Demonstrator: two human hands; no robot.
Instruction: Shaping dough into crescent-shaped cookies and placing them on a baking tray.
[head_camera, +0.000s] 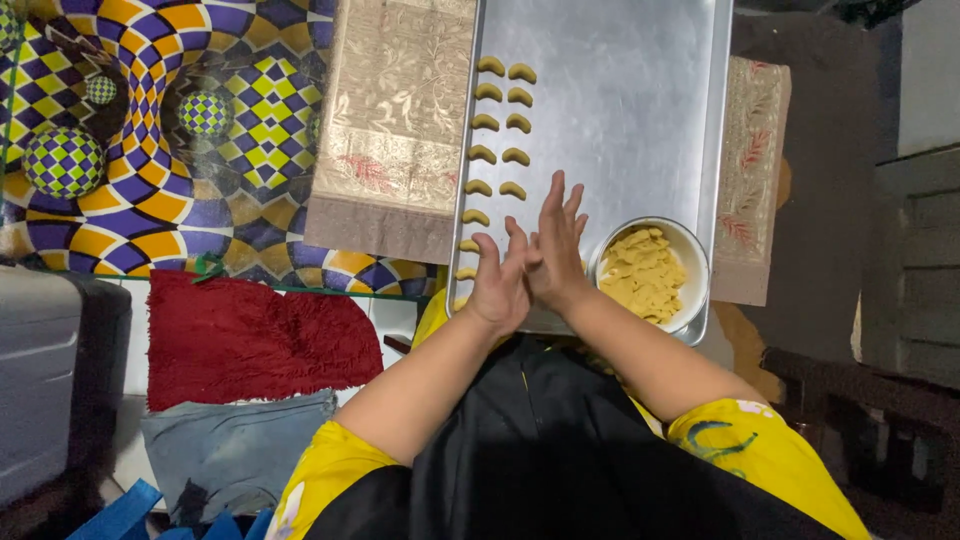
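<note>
A large metal baking tray lies in front of me. Two columns of small crescent-shaped dough pieces run along its left side. A white bowl of yellow dough sits on the tray's near right corner. My left hand and my right hand are pressed palm to palm over the tray's near edge, fingers straight and pointing away. Whatever lies between the palms is hidden.
A beige patterned cloth lies under the tray, over a mat with purple, yellow and orange checks. A red shaggy rug and a grey cloth lie at the lower left. Dark furniture stands at the right.
</note>
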